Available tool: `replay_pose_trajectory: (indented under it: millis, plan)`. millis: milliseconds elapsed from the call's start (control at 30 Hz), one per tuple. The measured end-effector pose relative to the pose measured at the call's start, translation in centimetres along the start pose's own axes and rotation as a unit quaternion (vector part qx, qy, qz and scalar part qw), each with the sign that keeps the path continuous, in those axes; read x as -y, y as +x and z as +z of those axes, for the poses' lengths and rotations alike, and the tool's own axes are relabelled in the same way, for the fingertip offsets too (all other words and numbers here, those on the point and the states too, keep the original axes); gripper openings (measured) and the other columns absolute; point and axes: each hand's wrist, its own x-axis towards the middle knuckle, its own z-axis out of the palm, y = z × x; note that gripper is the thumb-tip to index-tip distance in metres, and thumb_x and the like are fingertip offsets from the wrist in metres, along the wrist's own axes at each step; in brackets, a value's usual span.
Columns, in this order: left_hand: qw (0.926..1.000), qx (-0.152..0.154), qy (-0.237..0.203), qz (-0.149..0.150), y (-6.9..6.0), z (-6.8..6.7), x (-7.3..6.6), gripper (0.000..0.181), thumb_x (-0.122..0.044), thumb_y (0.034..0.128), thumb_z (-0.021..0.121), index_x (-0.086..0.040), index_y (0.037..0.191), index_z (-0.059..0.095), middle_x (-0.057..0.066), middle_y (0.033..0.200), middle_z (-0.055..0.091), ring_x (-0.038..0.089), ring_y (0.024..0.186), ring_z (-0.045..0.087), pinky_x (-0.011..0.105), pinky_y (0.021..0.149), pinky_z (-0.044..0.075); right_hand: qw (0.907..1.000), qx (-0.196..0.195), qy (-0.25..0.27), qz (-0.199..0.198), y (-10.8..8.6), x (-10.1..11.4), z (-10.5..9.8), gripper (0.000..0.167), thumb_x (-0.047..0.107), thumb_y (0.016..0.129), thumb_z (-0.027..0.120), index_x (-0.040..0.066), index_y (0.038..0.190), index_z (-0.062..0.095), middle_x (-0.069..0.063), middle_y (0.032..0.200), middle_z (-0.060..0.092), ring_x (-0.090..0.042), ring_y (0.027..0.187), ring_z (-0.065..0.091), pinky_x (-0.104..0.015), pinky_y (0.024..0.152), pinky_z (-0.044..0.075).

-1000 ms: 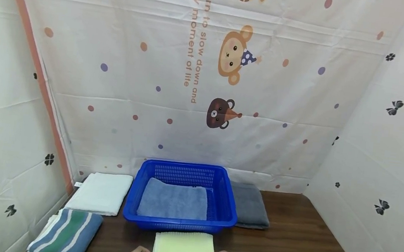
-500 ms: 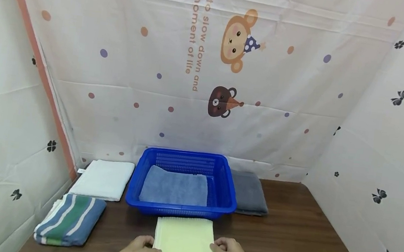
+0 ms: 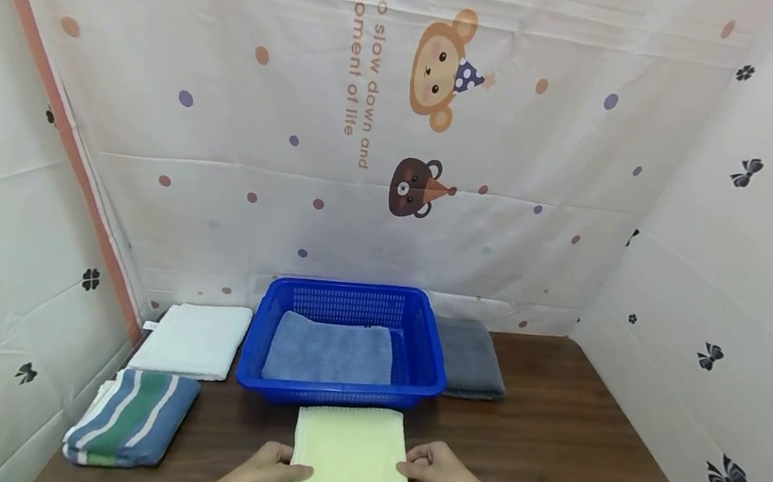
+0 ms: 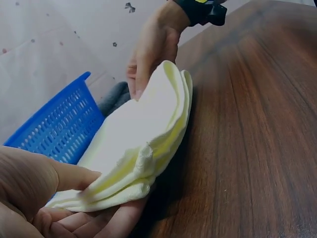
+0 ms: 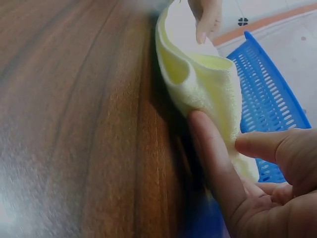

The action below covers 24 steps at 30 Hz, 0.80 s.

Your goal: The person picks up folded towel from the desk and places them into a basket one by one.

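A folded pale yellow towel lies between my hands, just in front of the blue basket. My left hand pinches its left edge, thumb on top and fingers beneath, as the left wrist view shows. On the opposite edge my right hand pinches the towel the same way. Several folded layers of the towel show along its near side, lifted off the table there. Inside the basket lies a blue-grey towel.
A folded white towel lies left of the basket, with a striped blue and green towel nearer. A dark grey towel sits against the basket's right side. Printed curtains enclose the brown wooden table on three sides.
Both hands have gripped further round the yellow towel, and its near edge now shows raised. The head view has tipped down and shifted slightly. The basket and other towels stay put.
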Motion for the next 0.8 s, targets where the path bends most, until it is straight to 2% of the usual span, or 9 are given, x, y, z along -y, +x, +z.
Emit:
replay_pose_trajectory:
  millis: [233, 367, 467, 567, 667, 733, 800]
  plan:
    - [0.9993, 0.032, -0.007, -0.016, -0.3, -0.8, -0.8, 0.033, -0.022, 0.0989, 0.065, 0.003, 0.119, 0.069, 0.004, 0.085, 0.077, 0.011, 0.071, 0.072, 0.027, 0.063, 0.060, 0.9999, -0.010, -0.006, -0.012, -0.5, 1.3, 0.0, 0.024, 0.010, 0.098, 0.065, -0.009, 0.113, 0.067, -0.013, 0.085, 0.078, -0.010, 0.064, 0.071, -0.031, 0.065, 0.062]
    - [0.9988, 0.047, -0.016, 0.000, -1.6, -1.1, -1.6, 0.034, -0.022, 0.0997, 0.065, 0.005, 0.120, 0.068, 0.005, 0.090, 0.077, 0.013, 0.077, 0.073, 0.032, 0.069, 0.062, 0.9997, 0.000, -0.013, -0.021, -1.8, 2.6, 0.2, 0.022, 0.012, 0.097, 0.067, -0.007, 0.110, 0.068, -0.011, 0.084, 0.078, -0.010, 0.064, 0.072, -0.031, 0.064, 0.062]
    - [0.9976, 0.067, -0.016, 0.012, -3.2, -1.8, -2.6, 0.034, -0.021, 0.0990, 0.065, 0.005, 0.120, 0.068, 0.006, 0.093, 0.078, 0.016, 0.083, 0.074, 0.035, 0.073, 0.063, 0.9990, 0.018, -0.020, -0.035, -3.0, 4.1, 0.4, 0.020, 0.013, 0.096, 0.067, -0.005, 0.106, 0.067, -0.009, 0.082, 0.077, -0.011, 0.065, 0.073, -0.030, 0.063, 0.062]
    - [0.9939, 0.099, -0.029, 0.039, -4.9, -2.8, -3.9, 0.034, -0.018, 0.0975, 0.065, 0.006, 0.122, 0.067, 0.010, 0.098, 0.079, 0.016, 0.087, 0.075, 0.035, 0.075, 0.063, 0.9971, 0.041, -0.027, -0.058, -4.2, 5.9, 0.5, 0.017, 0.012, 0.095, 0.067, -0.003, 0.103, 0.065, -0.005, 0.081, 0.075, -0.012, 0.068, 0.072, -0.030, 0.062, 0.062]
    - [0.9845, 0.143, -0.061, 0.082, -6.1, -3.8, -5.7, 0.036, -0.013, 0.0969, 0.065, 0.010, 0.124, 0.063, 0.012, 0.103, 0.079, 0.015, 0.089, 0.076, 0.033, 0.078, 0.062, 0.9953, 0.050, -0.030, -0.077, -4.9, 8.1, 0.4, 0.015, 0.010, 0.094, 0.067, -0.003, 0.101, 0.064, -0.003, 0.082, 0.074, -0.013, 0.069, 0.073, -0.033, 0.064, 0.062]
    - [0.9782, 0.159, -0.070, 0.113, -6.4, -4.5, -7.1, 0.038, -0.010, 0.0970, 0.064, 0.013, 0.127, 0.059, 0.013, 0.106, 0.078, 0.015, 0.091, 0.075, 0.033, 0.080, 0.062, 0.9943, 0.043, -0.039, -0.089, -5.0, 9.8, 0.1, 0.016, 0.009, 0.094, 0.067, -0.005, 0.102, 0.063, -0.004, 0.083, 0.074, -0.014, 0.069, 0.073, -0.036, 0.066, 0.063]
    - [0.9779, 0.151, -0.066, 0.129, -6.2, -5.2, -8.8, 0.041, -0.010, 0.0969, 0.065, 0.014, 0.130, 0.056, 0.014, 0.108, 0.077, 0.018, 0.093, 0.075, 0.036, 0.084, 0.061, 0.9935, 0.020, -0.056, -0.097, -4.5, 11.7, -0.3, 0.018, 0.009, 0.095, 0.067, -0.007, 0.104, 0.063, -0.006, 0.084, 0.075, -0.015, 0.068, 0.073, -0.040, 0.068, 0.063]
